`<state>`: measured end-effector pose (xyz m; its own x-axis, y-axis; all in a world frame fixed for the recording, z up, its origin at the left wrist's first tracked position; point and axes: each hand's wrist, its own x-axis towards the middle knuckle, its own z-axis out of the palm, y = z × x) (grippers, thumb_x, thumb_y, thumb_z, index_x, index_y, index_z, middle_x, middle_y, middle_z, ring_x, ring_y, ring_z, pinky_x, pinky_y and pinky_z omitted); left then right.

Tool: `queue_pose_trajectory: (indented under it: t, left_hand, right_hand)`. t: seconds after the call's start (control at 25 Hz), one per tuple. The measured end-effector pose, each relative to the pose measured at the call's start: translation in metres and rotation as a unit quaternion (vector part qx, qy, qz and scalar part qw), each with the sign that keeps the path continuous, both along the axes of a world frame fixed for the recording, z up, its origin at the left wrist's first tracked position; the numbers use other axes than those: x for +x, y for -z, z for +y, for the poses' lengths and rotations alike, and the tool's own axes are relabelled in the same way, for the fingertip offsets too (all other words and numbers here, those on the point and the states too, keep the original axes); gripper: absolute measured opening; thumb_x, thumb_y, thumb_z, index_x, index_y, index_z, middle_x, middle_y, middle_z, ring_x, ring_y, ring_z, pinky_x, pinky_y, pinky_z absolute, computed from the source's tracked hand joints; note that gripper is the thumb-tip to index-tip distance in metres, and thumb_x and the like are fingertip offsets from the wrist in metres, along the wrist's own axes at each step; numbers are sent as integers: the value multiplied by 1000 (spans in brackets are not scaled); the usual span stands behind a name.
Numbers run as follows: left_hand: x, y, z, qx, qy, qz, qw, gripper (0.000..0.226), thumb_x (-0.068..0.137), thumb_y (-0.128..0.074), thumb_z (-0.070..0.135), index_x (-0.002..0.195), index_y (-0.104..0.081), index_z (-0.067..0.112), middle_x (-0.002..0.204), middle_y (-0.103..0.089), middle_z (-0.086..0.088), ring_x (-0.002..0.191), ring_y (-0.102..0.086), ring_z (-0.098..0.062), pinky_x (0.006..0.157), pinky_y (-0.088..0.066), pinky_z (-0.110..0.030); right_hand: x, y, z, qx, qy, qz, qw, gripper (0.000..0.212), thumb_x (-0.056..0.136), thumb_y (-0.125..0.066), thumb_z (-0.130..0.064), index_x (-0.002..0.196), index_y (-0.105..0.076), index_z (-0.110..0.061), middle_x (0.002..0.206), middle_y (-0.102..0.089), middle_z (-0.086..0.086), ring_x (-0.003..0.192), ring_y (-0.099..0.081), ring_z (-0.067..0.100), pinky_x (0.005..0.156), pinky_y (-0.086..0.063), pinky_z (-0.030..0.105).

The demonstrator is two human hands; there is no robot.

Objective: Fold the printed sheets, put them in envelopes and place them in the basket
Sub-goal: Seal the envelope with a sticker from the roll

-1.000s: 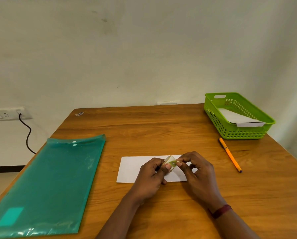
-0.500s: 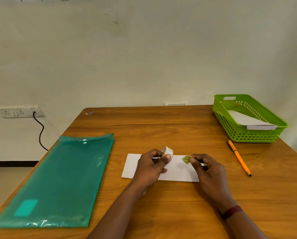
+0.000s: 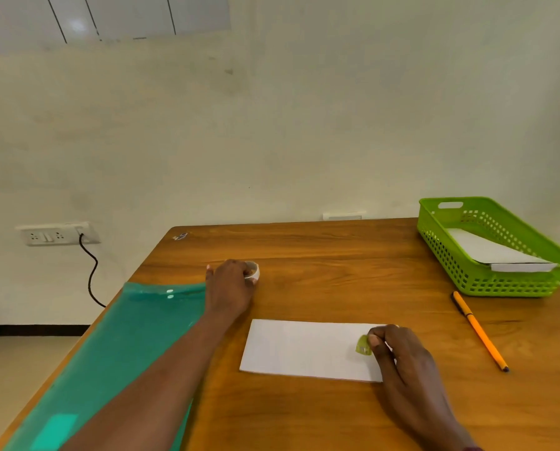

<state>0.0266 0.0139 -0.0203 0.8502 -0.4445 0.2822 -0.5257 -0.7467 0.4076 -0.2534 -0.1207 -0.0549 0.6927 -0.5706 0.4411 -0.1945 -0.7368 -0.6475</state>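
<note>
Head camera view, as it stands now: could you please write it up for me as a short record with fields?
left hand: holds tape roll by the far end of the folder
right hand: pinches tape piece over the envelope's right end
envelope: flat on table
basket: far right, white envelopes inside
pen: on table, right of envelope

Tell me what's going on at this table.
A person appears to be taping shut a white paper envelope lying on the wooden table. The right hand pinches a small yellow-green piece of tape over the envelope's right end; the left hand holds a small white tape roll on the table beside the teal plastic folder. A lime-green plastic basket already holds white envelopes, with an orange pen lying nearby.
</note>
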Motion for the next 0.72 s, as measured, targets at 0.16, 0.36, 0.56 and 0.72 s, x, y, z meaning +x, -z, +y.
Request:
queue_pose_trajectory:
  t: [0.16,0.36,0.56,0.72]
  left_hand:
    - [24,5,-1,73,-16,-17,997,28,95,-59,25,122,-64,27,137,-59,2,140,-39,-21,118,3,-59]
    - [27,12,-5,82,21,2,996,28,95,-59,26,122,-59,32,143,-53,2,147,-27,-22,111,12,-67]
    - [0,9,-2,-12,11,-53,998,37,88,-64,12,117,-51,30,138,-54,0,140,-36,-23,114,11,-59]
    - [-87,21,-15,-108,139,-11,984,32,89,-65,17,115,-52,29,126,-53,6,125,-44,-14,115,-20,-32]
  right_hand:
    - [5,3,-3,-26,-1,-1,1000,14,90,-41,-41,88,-54,-38,87,-53,-28,98,-50,-6,66,-38,11]
    - [7,4,-6,-64,-6,1,998,31,98,-29,-46,91,-57,-35,90,-51,-31,105,-45,-8,69,-38,11]
    - [5,5,-4,-113,2,18,993,30,97,-31,-48,95,-58,-34,93,-51,-26,95,-43,-5,72,-37,12]
    - [7,2,-5,-89,82,-14,993,16,96,-48,-29,92,-63,-25,91,-53,-18,91,-43,4,76,-37,22]
